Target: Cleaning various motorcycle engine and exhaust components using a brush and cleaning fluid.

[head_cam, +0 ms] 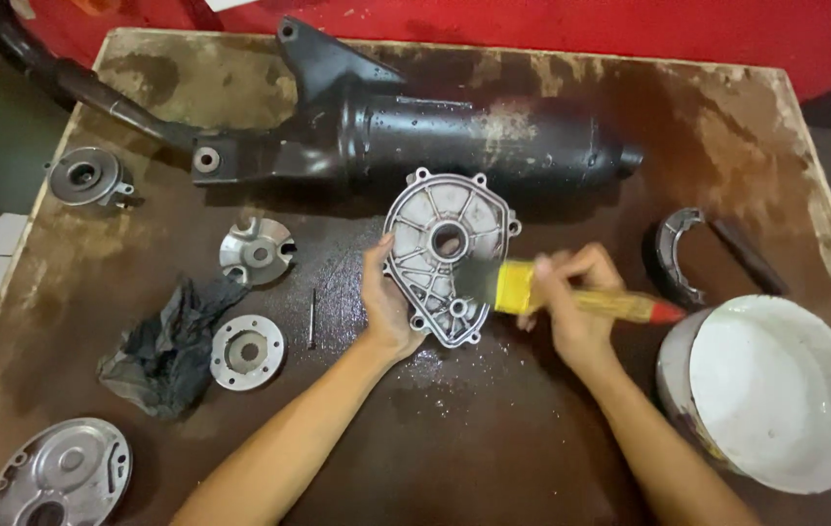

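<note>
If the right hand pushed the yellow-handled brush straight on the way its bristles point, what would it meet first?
Probably the ribbed silver metal cover held up by the left hand; the right hand aims the brush leftward at it, bristles seemingly touching.

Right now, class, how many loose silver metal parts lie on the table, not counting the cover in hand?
4: far-left hub, centre-left disc, ring beside the rag, and bottom-left plate, partly cut off.
</note>
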